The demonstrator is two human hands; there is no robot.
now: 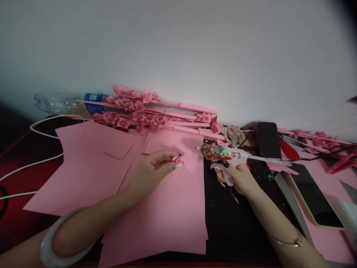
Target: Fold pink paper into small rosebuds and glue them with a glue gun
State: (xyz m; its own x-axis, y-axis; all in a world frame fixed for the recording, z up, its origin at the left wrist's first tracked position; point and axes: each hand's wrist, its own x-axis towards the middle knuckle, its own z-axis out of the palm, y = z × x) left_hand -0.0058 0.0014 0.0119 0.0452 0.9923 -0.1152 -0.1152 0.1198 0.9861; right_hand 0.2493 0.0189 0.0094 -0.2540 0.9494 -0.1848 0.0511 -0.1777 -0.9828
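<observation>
My left hand (158,163) pinches a small folded pink paper flower (177,159) between thumb and fingers, just above the pink paper sheets (178,208). In my right hand (237,175) is a hot glue gun (237,156), gripped by its handle. Its nozzle points left, toward the flower, with a gap between them. Colourful clumps cover the front of the gun, and a glue stick (267,160) sticks out of its back. Several finished pink paper flower stems (150,119) lie in a pile beyond my hands.
A clear plastic bottle (61,103) lies against the wall at the back left, near a white cable (36,128). At right are a phone (315,197), a black box-shaped object (269,139), a tape roll (233,134) and more pink paper flowers (315,137).
</observation>
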